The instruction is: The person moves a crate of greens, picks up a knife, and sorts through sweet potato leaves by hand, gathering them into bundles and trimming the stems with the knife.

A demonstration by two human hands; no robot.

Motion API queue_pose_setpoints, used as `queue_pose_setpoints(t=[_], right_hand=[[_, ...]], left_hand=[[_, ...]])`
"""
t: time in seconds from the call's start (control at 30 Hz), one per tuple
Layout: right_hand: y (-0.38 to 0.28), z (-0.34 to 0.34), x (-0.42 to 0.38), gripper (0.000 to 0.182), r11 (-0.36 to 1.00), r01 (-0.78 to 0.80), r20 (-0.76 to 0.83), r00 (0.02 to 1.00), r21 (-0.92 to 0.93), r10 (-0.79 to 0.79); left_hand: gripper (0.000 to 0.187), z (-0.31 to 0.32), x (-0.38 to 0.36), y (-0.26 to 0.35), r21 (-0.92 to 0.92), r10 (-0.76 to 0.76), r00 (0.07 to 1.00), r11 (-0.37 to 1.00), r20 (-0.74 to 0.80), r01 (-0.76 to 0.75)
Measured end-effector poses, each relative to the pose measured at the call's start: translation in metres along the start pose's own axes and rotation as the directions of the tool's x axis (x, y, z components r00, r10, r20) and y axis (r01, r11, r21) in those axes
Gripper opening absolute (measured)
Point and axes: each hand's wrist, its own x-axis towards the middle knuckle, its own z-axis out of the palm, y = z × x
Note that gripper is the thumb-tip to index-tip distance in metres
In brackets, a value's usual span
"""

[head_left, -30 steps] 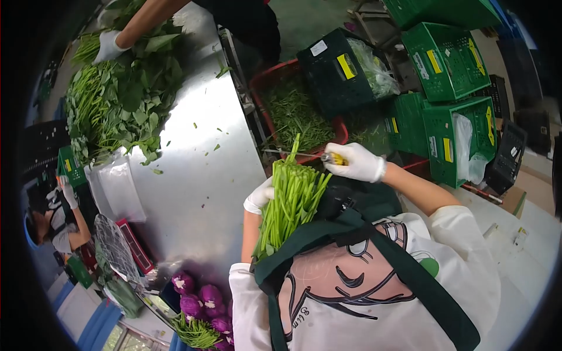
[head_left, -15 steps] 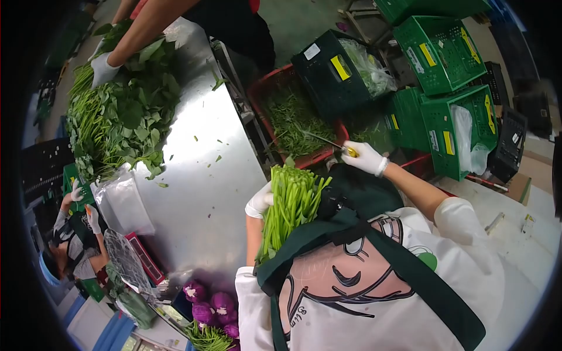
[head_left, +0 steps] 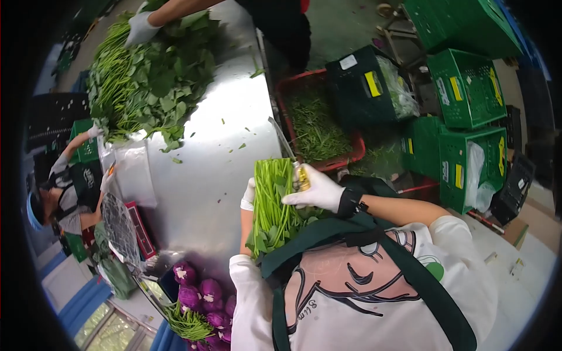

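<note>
A bundle of leafy green stems [head_left: 272,196] stands against my apron, its cut ends up and leaves below. My gloved left hand [head_left: 248,194] is wrapped round its left side, with most fingers hidden behind the stems. My gloved right hand [head_left: 316,188] grips the yellowish handle of a knife [head_left: 285,140], fingertips touching the bundle's right side. The blade points up and away, over the table edge. Beyond it, a red crate [head_left: 357,153] holds green trimmings [head_left: 316,128].
On the metal table [head_left: 205,193] lie a large heap of greens [head_left: 158,76], plastic bags [head_left: 136,175] and purple cabbages [head_left: 190,297]. A co-worker's gloved hand [head_left: 140,29] touches the heap; another person [head_left: 73,187] stands left. Green crates [head_left: 468,88] are stacked at right.
My right hand has brought the knife from over the red crate leftward to the bundle. The bundle is turned more upright. My view has shifted, so the surroundings sit further right.
</note>
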Motion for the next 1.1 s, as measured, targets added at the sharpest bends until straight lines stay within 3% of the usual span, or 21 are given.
queue_pose_setpoints(t=[0.07,0.13,0.2,0.23,0.27,0.3,0.33,0.4,0.43,0.47,0.53,0.67,0.7,0.73,0.8,0.87,0.9,0.97,1.0,1.07,1.1], right_hand=[[0.005,0.025,0.02,0.05,0.997,0.079,-0.017,0.997,0.014,-0.079],[-0.002,0.046,0.034,0.048,0.993,0.021,-0.023,1.0,0.115,-0.019],[-0.001,0.066,0.047,0.046,0.962,0.038,0.007,0.999,0.27,-0.042],[0.004,0.075,0.057,0.043,0.956,0.0,0.019,1.0,0.293,-0.006],[0.014,0.085,0.066,0.043,0.937,0.017,0.004,1.0,0.349,-0.02],[0.025,0.097,0.075,0.043,0.915,0.038,-0.014,0.999,0.402,-0.036],[0.035,0.107,0.083,0.043,0.89,0.06,-0.032,0.998,0.452,-0.051],[0.063,0.124,0.099,0.042,0.869,0.055,-0.062,0.998,0.492,-0.028],[0.073,0.128,0.105,0.043,0.906,-0.031,-0.088,0.993,0.422,0.076],[0.082,0.132,0.11,0.043,0.926,-0.123,-0.124,0.976,0.356,0.177],[0.11,0.123,0.126,0.045,0.948,-0.087,-0.135,0.982,0.306,0.133],[0.115,0.104,0.119,0.046,0.993,-0.11,-0.189,0.975,0.038,0.116],[0.114,0.096,0.117,0.047,0.963,-0.256,-0.232,0.945,-0.083,0.231],[0.11,0.086,0.115,0.044,0.952,-0.247,-0.149,0.964,-0.18,0.222],[0.101,0.073,0.111,0.042,0.886,-0.296,-0.302,0.934,-0.356,0.191],[0.09,0.056,0.108,0.042,0.871,-0.3,-0.301,0.935,-0.389,0.188],[0.09,0.046,0.109,0.038,0.895,-0.234,-0.296,0.947,-0.38,0.122],[0.076,0.031,0.124,0.034,0.928,-0.026,-0.248,0.966,-0.371,-0.072],[0.061,0.023,0.141,0.037,0.878,-0.114,-0.246,0.969,-0.465,-0.005],[0.037,0.022,0.176,0.036,0.643,0.102,-0.168,0.923,-0.759,-0.346],[0.031,0.017,0.195,0.037,0.538,0.082,-0.181,0.89,-0.839,-0.419]], left_hand=[[0.048,-0.015,-0.012,0.014,0.016,0.006,0.997,1.0,-0.076,-0.005],[0.046,-0.032,-0.022,0.04,0.088,-0.029,0.977,0.995,-0.212,0.049],[0.045,-0.049,-0.03,0.078,0.212,-0.146,0.905,0.946,-0.4,0.246],[0.044,-0.053,-0.032,0.099,0.301,-0.202,0.866,0.881,-0.459,0.365],[0.038,-0.05,-0.028,0.123,0.602,-0.175,0.898,0.688,-0.405,0.406],[0.038,-0.03,-0.03,0.143,0.667,-0.175,0.886,0.6,-0.43,0.442],[0.038,-0.027,-0.023,0.153,0.816,-0.165,0.967,0.52,-0.193,0.251],[0.04,-0.03,-0.012,0.174,0.881,-0.465,0.836,0.209,-0.292,0.424],[0.041,-0.031,-0.006,0.174,0.85,-0.579,0.729,0.113,-0.365,0.515],[0.048,-0.062,0.001,0.16,0.874,-0.609,0.728,0.113,-0.315,0.472],[0.06,-0.068,0.006,0.146,0.93,-0.517,0.775,-0.163,-0.364,0.328],[0.076,-0.052,0.006,0.128,0.848,-0.364,0.787,-0.392,-0.499,0.356],[0.078,-0.055,0.006,0.124,0.834,-0.359,0.782,-0.431,-0.509,0.345],[0.08,-0.052,0.004,0.121,0.815,-0.349,0.778,-0.472,-0.522,0.335],[0.087,-0.044,0.002,0.116,0.766,-0.273,0.819,-0.579,-0.504,0.279],[0.092,-0.039,-0.001,0.112,0.68,-0.185,0.864,-0.7,-0.468,0.219],[0.093,-0.021,-0.011,0.114,0.61,-0.033,0.924,-0.76,-0.38,0.224],[0.086,-0.006,-0.03,0.126,0.714,0.165,0.982,-0.676,-0.092,0.181],[0.082,0.001,-0.041,0.13,0.759,0.268,0.962,-0.636,0.049,0.138],[0.068,0.025,-0.07,0.149,0.936,0.373,0.926,-0.344,0.061,0.077],[0.06,0.035,-0.088,0.155,0.956,0.458,0.889,-0.272,0.03,0.108]])
